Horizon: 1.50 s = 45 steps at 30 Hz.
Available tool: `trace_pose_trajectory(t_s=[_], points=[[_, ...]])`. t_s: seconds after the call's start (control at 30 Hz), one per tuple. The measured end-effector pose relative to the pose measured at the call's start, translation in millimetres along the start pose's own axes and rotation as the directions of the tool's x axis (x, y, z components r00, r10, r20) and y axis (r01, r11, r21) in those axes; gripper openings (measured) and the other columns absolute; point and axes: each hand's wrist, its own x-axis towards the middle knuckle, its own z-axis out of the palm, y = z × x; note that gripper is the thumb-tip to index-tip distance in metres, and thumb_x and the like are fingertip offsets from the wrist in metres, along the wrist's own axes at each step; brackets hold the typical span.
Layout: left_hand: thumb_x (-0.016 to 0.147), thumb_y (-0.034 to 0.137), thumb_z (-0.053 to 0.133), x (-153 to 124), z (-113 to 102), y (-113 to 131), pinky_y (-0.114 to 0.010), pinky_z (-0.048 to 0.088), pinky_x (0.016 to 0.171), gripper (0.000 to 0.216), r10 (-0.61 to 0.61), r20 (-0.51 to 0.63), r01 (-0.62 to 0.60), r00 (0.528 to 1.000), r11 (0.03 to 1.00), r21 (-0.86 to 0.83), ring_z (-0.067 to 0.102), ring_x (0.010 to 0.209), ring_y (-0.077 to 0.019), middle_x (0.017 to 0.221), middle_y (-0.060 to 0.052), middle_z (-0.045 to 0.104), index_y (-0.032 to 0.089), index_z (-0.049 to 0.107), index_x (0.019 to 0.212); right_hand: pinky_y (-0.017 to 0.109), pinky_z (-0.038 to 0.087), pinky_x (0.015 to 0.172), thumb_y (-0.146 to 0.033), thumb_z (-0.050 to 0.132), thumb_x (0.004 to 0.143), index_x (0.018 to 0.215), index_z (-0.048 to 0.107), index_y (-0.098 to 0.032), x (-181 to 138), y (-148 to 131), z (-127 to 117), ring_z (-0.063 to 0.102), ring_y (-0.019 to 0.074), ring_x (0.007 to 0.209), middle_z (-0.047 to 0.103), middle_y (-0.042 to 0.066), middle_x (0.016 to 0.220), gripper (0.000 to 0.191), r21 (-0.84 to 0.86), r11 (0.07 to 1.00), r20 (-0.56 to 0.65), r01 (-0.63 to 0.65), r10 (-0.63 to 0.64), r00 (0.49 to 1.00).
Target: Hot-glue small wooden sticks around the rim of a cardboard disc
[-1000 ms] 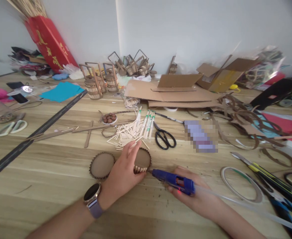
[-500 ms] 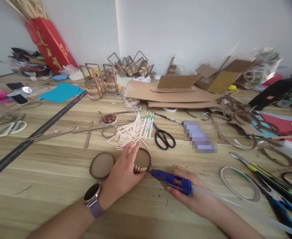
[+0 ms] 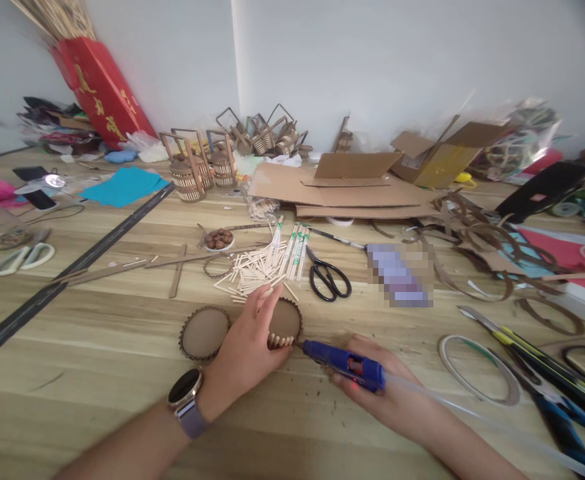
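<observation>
My right hand (image 3: 380, 380) is wrapped around a blue hot glue gun (image 3: 345, 363) with a long clear glue stick in its back. Its nozzle touches or nearly touches the near right rim of a round brown cardboard base (image 3: 287, 319). Short pale sticks (image 3: 278, 340) stand along the near edge of that base. My left hand (image 3: 250, 337) grips the base's left side, thumb at the near edge and fingers over the far side, hiding that part. To the left lies a second round base (image 3: 205, 332) with a notched rim. Beyond my left hand is a heap of short wooden sticks (image 3: 252, 268).
Black-handled scissors (image 3: 330, 277) lie beyond the glue gun. A tape ring (image 3: 480, 370), a utility knife (image 3: 547, 360) and pliers (image 3: 555, 407) are at the right. Flat cardboard (image 3: 337, 187) and small lidded baskets (image 3: 187, 177) stand at the back. A dark strip (image 3: 77, 267) crosses the left side.
</observation>
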Motion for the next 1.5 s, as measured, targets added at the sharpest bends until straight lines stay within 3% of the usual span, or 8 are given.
trace_pose_trajectory(t_s=[0.87,0.97,1.03,1.1,1.2,1.33,1.4,1.5], points=[[0.072,0.01,0.066,1,-1,1,-0.049,0.035,0.113,0.087,0.006,0.009,-0.006,1.0,1.0,-0.009,0.035,0.139,-0.0294,0.145,-0.014,0.036,0.025,0.022,0.145,0.031,0.048,0.063,-0.03,0.054,0.086,0.073,0.055,-0.022,0,-1,2,0.06,0.0196,0.07,0.061,0.003,0.073,0.015,-0.005,1.0,-0.048,-0.014,0.014,0.999],[0.071,0.011,0.066,0,-1,1,-0.05,0.037,0.112,0.088,0.002,0.013,-0.001,1.0,1.0,-0.016,0.035,0.138,-0.0306,0.146,-0.014,0.036,0.024,0.023,0.146,0.032,0.049,0.061,-0.036,0.053,0.085,0.071,0.056,-0.023,2,-3,1,0.06,0.0205,0.066,0.061,0.003,0.07,0.02,0.048,0.997,-0.06,-0.064,0.067,0.996],[0.07,0.011,0.067,-1,0,2,-0.05,0.038,0.111,0.089,-0.007,0.028,0.007,1.0,1.0,-0.012,0.036,0.138,-0.0313,0.146,-0.015,0.035,0.024,0.023,0.146,0.034,0.05,0.064,-0.042,0.054,0.083,0.074,0.059,-0.023,4,-4,0,0.062,0.0227,0.069,0.064,0.004,0.072,0.022,0.126,0.979,-0.085,-0.158,0.17,0.982],[0.07,0.012,0.068,-2,-1,3,-0.05,0.039,0.11,0.09,-0.017,0.042,0.018,0.999,1.0,-0.003,0.037,0.137,-0.0316,0.147,-0.015,0.034,0.023,0.023,0.146,0.036,0.051,0.067,-0.048,0.058,0.078,0.08,0.063,-0.023,5,-4,-2,0.064,0.0249,0.075,0.066,0.005,0.076,0.026,0.229,0.929,-0.091,-0.292,0.319,0.943],[0.069,0.012,0.07,-1,-2,5,-0.049,0.04,0.11,0.09,-0.031,0.049,0.031,0.998,1.0,0.004,0.038,0.137,-0.0319,0.146,-0.016,0.036,0.023,0.023,0.146,0.031,0.048,0.056,-0.057,0.062,0.075,0.079,0.064,-0.022,7,-1,-9,0.06,0.0203,0.063,0.063,0.002,0.067,0.036,0.449,0.765,0.008,-0.461,0.513,0.859],[0.07,0.011,0.069,0,-2,7,-0.049,0.041,0.109,0.09,-0.028,0.039,0.028,0.999,1.0,0.001,0.038,0.137,-0.0313,0.145,-0.014,0.038,0.026,0.024,0.145,0.027,0.045,0.054,-0.061,0.065,0.074,0.086,0.065,-0.017,7,13,-27,0.058,0.0153,0.059,0.064,0.003,0.071,0.045,0.694,0.516,0.204,-0.502,0.528,0.825],[0.07,0.011,0.069,0,-2,7,-0.049,0.041,0.109,0.09,-0.031,0.044,0.031,0.999,1.0,0.003,0.037,0.137,-0.0314,0.145,-0.014,0.037,0.026,0.023,0.145,0.03,0.048,0.057,-0.061,0.063,0.077,0.086,0.066,-0.016,5,23,-38,0.06,0.0172,0.062,0.067,0.005,0.073,0.046,0.634,0.564,0.216,-0.529,0.528,0.821],[0.069,0.01,0.069,0,-2,7,-0.049,0.041,0.109,0.09,-0.039,0.057,0.039,0.998,0.999,-0.002,0.037,0.137,-0.0316,0.145,-0.014,0.036,0.025,0.024,0.145,0.031,0.044,0.053,-0.059,0.053,0.082,0.072,0.065,-0.019,2,35,-52,0.059,0.0202,0.056,0.066,0.004,0.062,0.043,0.254,0.797,0.062,-0.548,0.552,0.832]])
